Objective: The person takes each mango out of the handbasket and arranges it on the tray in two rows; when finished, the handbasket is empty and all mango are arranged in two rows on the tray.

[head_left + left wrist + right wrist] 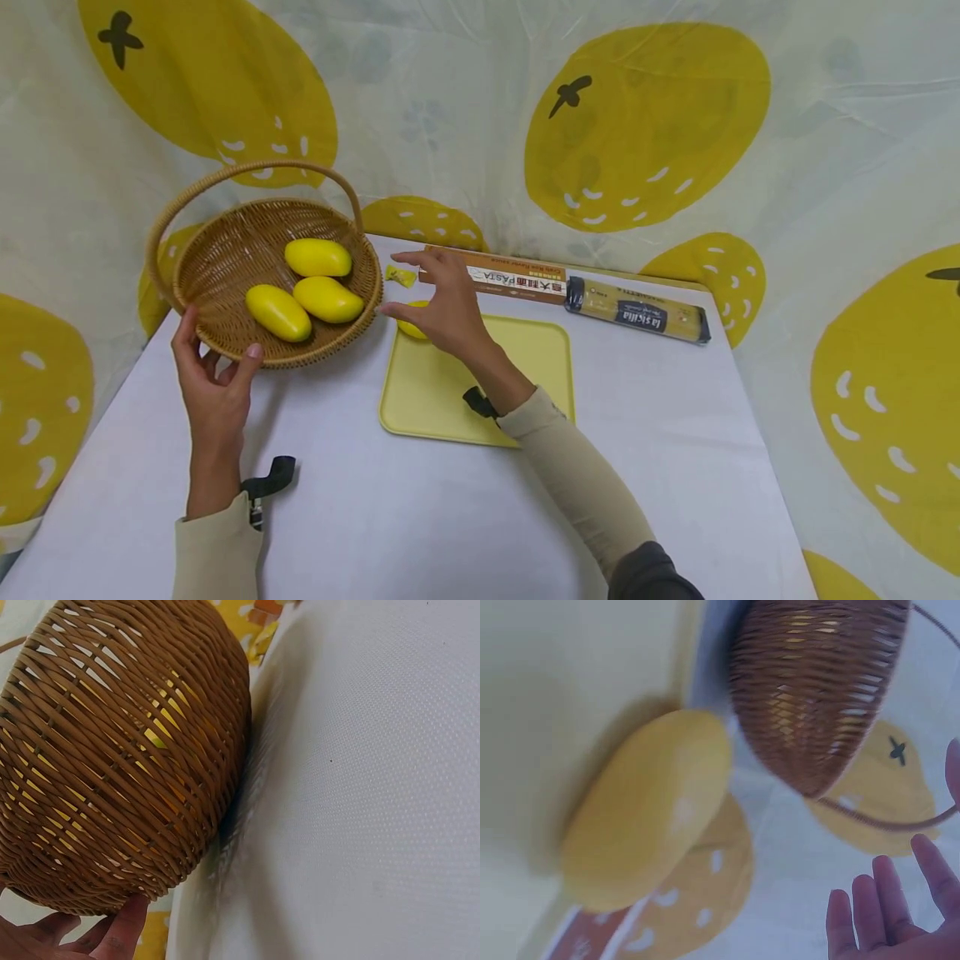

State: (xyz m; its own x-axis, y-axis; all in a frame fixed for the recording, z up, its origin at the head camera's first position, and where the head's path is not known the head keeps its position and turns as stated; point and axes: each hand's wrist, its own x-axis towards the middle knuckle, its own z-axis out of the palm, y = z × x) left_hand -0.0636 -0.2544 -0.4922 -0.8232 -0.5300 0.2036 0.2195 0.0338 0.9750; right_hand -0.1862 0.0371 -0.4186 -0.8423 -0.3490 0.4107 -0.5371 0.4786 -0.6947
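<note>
My left hand grips the near left rim of a brown wicker basket, its thumb over the edge and the fingers underneath. The basket has a tall arched handle. Three yellow mangoes lie inside it. Between the basket and a pale yellow tray, my right hand hovers with thumb and fingers spread, holding nothing. Below it, another mango lies at the tray's far left corner, partly hidden by the hand in the head view.
Behind the tray lie a long orange-and-white pasta box and a dark-ended spaghetti pack. A small yellow wrapped packet sits right of the basket. White cloth covers the table, and a fruit-printed curtain hangs behind.
</note>
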